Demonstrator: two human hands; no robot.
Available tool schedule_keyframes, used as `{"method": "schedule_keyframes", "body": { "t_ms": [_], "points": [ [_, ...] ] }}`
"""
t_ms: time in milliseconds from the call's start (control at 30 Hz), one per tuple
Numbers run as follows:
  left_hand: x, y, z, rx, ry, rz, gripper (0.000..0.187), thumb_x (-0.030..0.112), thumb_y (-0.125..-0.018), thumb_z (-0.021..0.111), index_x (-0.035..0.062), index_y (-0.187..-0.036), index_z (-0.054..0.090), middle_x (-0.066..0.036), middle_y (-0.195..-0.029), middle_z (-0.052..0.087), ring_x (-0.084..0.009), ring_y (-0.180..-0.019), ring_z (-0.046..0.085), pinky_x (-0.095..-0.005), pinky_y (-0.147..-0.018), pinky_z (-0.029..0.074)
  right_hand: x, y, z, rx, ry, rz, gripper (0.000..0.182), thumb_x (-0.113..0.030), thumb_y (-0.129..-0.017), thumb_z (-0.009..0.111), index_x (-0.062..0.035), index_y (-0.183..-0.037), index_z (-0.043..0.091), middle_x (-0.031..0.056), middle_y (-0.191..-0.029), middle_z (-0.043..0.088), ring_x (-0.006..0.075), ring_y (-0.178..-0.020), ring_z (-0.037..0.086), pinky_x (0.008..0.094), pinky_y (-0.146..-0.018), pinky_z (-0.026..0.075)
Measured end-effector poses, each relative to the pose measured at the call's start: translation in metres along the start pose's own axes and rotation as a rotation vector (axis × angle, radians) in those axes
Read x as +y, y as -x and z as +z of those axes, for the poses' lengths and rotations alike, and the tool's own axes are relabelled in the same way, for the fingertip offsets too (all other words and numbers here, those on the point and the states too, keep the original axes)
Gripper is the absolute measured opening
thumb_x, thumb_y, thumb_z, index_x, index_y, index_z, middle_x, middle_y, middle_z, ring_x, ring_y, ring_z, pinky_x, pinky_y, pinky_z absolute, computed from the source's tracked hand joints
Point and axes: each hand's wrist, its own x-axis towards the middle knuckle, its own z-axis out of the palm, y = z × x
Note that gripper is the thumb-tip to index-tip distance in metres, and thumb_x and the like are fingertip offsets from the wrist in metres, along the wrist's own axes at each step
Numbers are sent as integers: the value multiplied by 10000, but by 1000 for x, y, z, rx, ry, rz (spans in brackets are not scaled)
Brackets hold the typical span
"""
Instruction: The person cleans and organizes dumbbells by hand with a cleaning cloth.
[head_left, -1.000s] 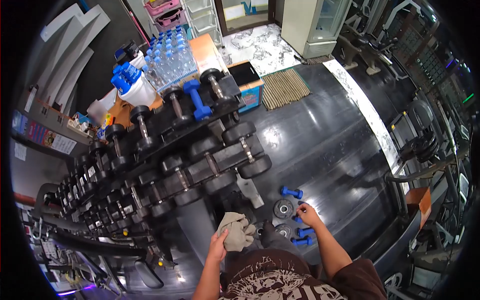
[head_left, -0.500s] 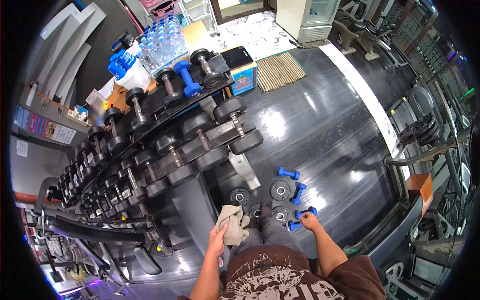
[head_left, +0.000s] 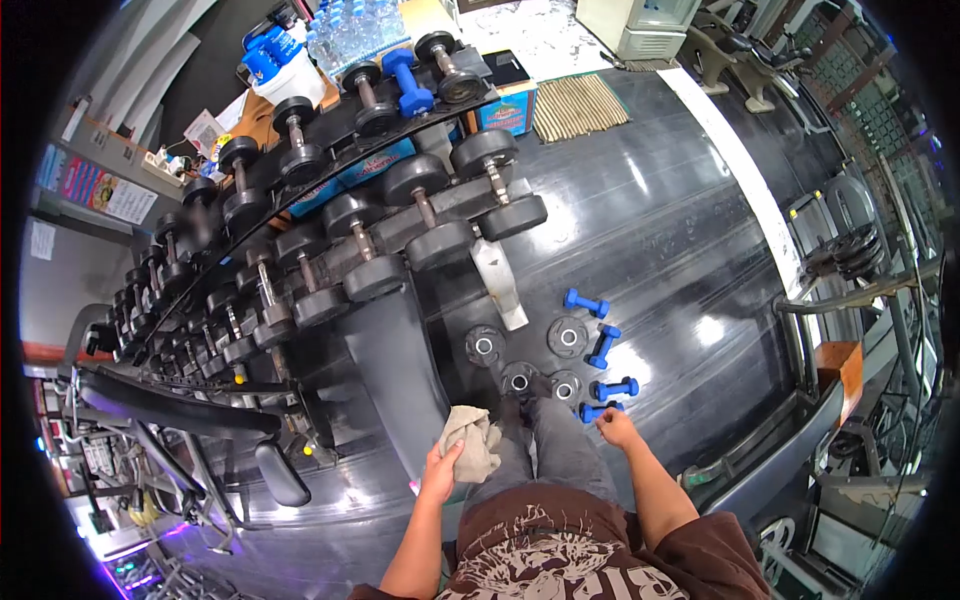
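Note:
My left hand (head_left: 441, 470) holds a crumpled beige cloth (head_left: 469, 444) in front of my left thigh. My right hand (head_left: 616, 428) hangs in front of my right side with its fingers curled; whatever may be between them is too small to make out. In the view it lies just below the lowest blue dumbbell (head_left: 601, 411). Several blue dumbbells lie on the floor, one of them at the top (head_left: 586, 303). Left of them are several round black weight plates, such as one by the bench (head_left: 484, 346).
A long rack of black dumbbells (head_left: 440, 245) runs along the left. A padded bench (head_left: 395, 375) stands beside my left side. Water bottles (head_left: 360, 30) sit at the top, with a striped mat (head_left: 580, 108) to their right. Gym machines (head_left: 848, 250) line the right edge.
The view has shifted, so the rack and the floor weights appear higher. My left hand still holds the cloth, and my right hand stays low with curled fingers.

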Motion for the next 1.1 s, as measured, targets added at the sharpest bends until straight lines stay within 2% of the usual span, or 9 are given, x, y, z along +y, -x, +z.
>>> {"method": "schedule_keyframes", "body": {
  "t_ms": [133,267,500,667,733,900,1000,1033,1100],
  "points": [
    [-32,1,-14,8,-67,7,389,180,-934,647,-13,-1263,571,-97,-1169,652,-185,-1037,628,-332,-920,493,-21,31,-4,16,-2,23,208,-213,-863,644,-11,-911,648,109,-822,695,206,-772,675,352,-722,524],
    [-50,-8,-10,11,-180,4,411,175,-907,683,-16,-1256,579,-86,-1155,659,-178,-1028,628,-327,-915,491,-30,48,-24,11,-29,81,268,-268,-852,631,-37,-983,668,174,-940,705,325,-946,678,396,-852,517],
    [-68,-11,27,2,-412,18,501,126,-811,785,-9,-1245,574,-84,-1155,653,-187,-1023,630,-335,-917,505,26,33,-34,-1,-32,147,235,-242,-845,634,-40,-960,663,189,-964,700,354,-965,667,420,-858,516],
    [-112,-34,52,-33,-582,62,558,170,-768,822,6,-1238,569,-87,-1141,656,-186,-1043,624,-337,-924,497,59,8,-44,-29,34,97,223,-254,-848,631,-50,-925,678,162,-888,705,311,-866,684,386,-806,528],
    [-132,-48,69,-10,-664,117,537,196,-765,821,-7,-1199,581,-103,-1112,667,-193,-1030,630,-337,-917,492,87,-23,-34,-79,80,84,242,-278,-845,622,-58,-929,677,185,-930,697,336,-919,674,406,-841,523],
    [-240,-106,84,153,-749,186,456,182,-792,747,0,-1177,585,-171,-1090,677,-264,-1031,653,-352,-898,500,173,-104,21,-309,275,52,262,-272,-846,582,-57,-981,647,219,-1013,679,388,-990,646,466,-879,509],
    [-313,-116,87,258,-953,-30,446,220,-778,753,27,-1150,599,-226,-1111,661,-338,-1053,652,-384,-876,516,230,-150,69,-397,371,23,263,-255,-853,561,-58,-1016,620,215,-1042,676,393,-1013,636,487,-886,503],
    [-344,-114,80,246,-1076,-67,438,269,-744,762,35,-1079,603,-238,-1065,654,-404,-1003,641,-436,-813,532,249,-161,88,-400,376,20,240,-241,-847,563,-60,-992,623,206,-1013,682,392,-989,642,483,-868,508],
    [-396,-96,75,171,-1342,-117,434,287,-702,773,45,-1017,599,-204,-993,655,-404,-913,643,-448,-759,535,290,-178,131,-450,371,-57,247,-224,-839,572,-55,-1016,606,226,-952,683,401,-952,651,487,-846,517]
  ]
}}
